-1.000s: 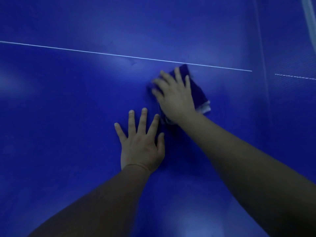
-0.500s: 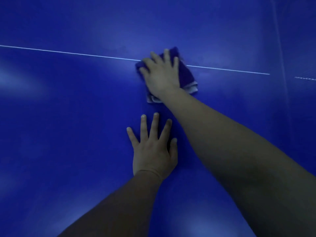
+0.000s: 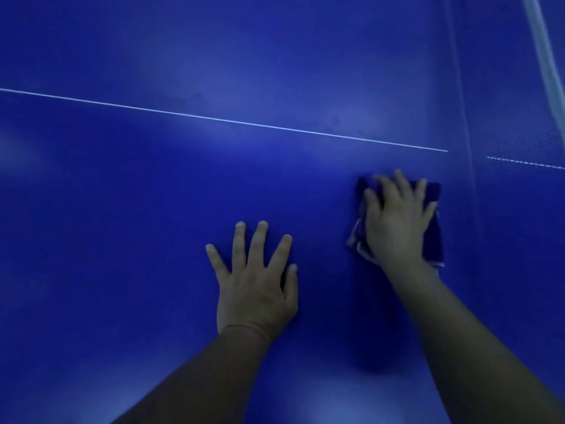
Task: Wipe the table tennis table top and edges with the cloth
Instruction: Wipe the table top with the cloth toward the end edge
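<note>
The blue table tennis table top fills the view. A thin white centre line runs across it from left to right. A folded dark blue cloth with pale edges lies flat on the top, on my side of the line and near its right end. My right hand presses down on the cloth with spread, straight fingers. My left hand rests flat on the bare table top to the left of the cloth, fingers spread, holding nothing.
At the right, the net stands across the table as a faint mesh with a pale top band. The white line seems to continue faintly through the mesh. The lighting is dim and blue.
My right hand has slid the cloth from the white line back toward me and to the right, closer to the net. My left hand stays flat in about the same spot.
</note>
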The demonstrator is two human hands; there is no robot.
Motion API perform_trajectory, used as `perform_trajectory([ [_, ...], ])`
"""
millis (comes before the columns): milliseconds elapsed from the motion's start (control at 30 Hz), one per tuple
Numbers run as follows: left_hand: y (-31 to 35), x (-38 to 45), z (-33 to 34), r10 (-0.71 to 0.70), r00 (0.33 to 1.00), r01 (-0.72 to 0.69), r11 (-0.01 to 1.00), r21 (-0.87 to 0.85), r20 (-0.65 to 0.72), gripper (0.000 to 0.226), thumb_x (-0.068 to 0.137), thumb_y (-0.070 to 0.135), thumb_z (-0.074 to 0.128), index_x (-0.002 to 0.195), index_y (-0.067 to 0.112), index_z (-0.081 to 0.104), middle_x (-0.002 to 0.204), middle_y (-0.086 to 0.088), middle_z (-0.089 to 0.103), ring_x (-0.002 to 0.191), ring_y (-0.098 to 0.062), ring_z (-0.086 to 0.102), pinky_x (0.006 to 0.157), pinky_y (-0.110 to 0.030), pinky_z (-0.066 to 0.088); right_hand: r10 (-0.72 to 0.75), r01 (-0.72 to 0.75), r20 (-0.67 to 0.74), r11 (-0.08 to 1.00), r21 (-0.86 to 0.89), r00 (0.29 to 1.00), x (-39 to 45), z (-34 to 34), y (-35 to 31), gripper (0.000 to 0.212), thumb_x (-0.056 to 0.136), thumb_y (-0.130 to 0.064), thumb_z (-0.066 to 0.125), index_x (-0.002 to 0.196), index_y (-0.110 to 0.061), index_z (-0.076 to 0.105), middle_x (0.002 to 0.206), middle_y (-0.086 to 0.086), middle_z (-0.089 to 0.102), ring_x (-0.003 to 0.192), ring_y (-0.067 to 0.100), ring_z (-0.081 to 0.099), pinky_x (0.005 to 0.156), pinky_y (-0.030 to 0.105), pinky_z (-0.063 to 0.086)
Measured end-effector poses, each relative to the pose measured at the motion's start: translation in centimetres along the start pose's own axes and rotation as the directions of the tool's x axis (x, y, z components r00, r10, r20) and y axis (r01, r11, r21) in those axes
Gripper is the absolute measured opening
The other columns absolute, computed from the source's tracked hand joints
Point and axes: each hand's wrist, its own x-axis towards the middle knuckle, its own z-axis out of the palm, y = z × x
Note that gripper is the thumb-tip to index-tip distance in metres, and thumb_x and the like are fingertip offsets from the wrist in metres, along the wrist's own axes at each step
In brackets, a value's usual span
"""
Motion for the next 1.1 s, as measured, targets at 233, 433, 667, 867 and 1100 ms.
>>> perform_trajectory([
  [233, 0.0, 0.0, 0.1, 0.008, 1.000, -0.008, 1.000, 0.022, 0.003, 0.050, 0.096, 0.049, 0.032, 0.142, 0.033, 0.045, 0.157, -0.006, 0.034, 0.149, -0.036, 0.018, 0.110, -0.075, 0.011, -0.162, 0.164, 0.063, 0.986, -0.034, 0.985, 7.2, 0.4, -4.3, 0.045, 0.104, -0.046, 0.037, 0.143, -0.026, 0.047, 0.160, -0.003, 0.032, 0.153, 0.033, 0.007, 0.119, 0.062, 0.004],
  [433, -0.1, -0.1, 0.2, 0.027, 1.000, -0.027, 0.999, 0.040, 0.011, 0.053, 0.095, 0.052, 0.034, 0.143, 0.033, 0.046, 0.157, -0.008, 0.034, 0.149, -0.038, 0.016, 0.111, -0.075, 0.008, -0.246, 0.250, 0.080, 0.968, -0.038, 0.966, -0.7, -0.8, 2.2, 0.040, 0.102, -0.044, 0.047, 0.140, -0.030, 0.052, 0.160, -0.007, 0.033, 0.153, 0.029, 0.009, 0.118, 0.061, 0.006],
  [667, 0.0, -0.2, 0.1, 0.131, 0.991, -0.131, 0.990, 0.053, 0.002, 0.056, 0.096, 0.057, 0.033, 0.144, 0.032, 0.047, 0.157, -0.007, 0.035, 0.149, -0.038, 0.018, 0.113, -0.071, 0.011, 0.136, -0.137, -0.055, 0.990, -0.019, 0.989, 7.5, -1.8, 3.1, 0.050, 0.105, -0.048, 0.033, 0.147, -0.024, 0.043, 0.163, -0.001, 0.027, 0.153, 0.034, 0.004, 0.119, 0.064, 0.002],
  [867, -0.2, -0.5, 0.0, 0.282, 0.959, -0.283, 0.957, 0.069, 0.026, 0.056, 0.094, 0.054, 0.037, 0.143, 0.030, 0.049, 0.157, -0.006, 0.035, 0.148, -0.037, 0.019, 0.114, -0.069, 0.010, -0.288, 0.294, 0.098, 0.954, -0.055, 0.953, 4.5, -1.5, 1.5, 0.045, 0.103, -0.046, 0.040, 0.143, -0.027, 0.049, 0.158, -0.005, 0.036, 0.153, 0.031, 0.011, 0.119, 0.060, 0.007],
  [1100, 0.3, -0.7, 0.3, 0.252, 0.968, -0.252, 0.966, 0.056, 0.017, 0.059, 0.093, 0.052, 0.035, 0.144, 0.028, 0.048, 0.158, -0.008, 0.033, 0.149, -0.038, 0.018, 0.115, -0.067, 0.009, -0.076, 0.077, 0.010, 0.994, -0.072, 0.997, 2.9, -3.7, 9.7, 0.048, 0.102, -0.047, 0.038, 0.142, -0.024, 0.051, 0.160, -0.002, 0.033, 0.152, 0.032, 0.014, 0.118, 0.061, 0.010],
])
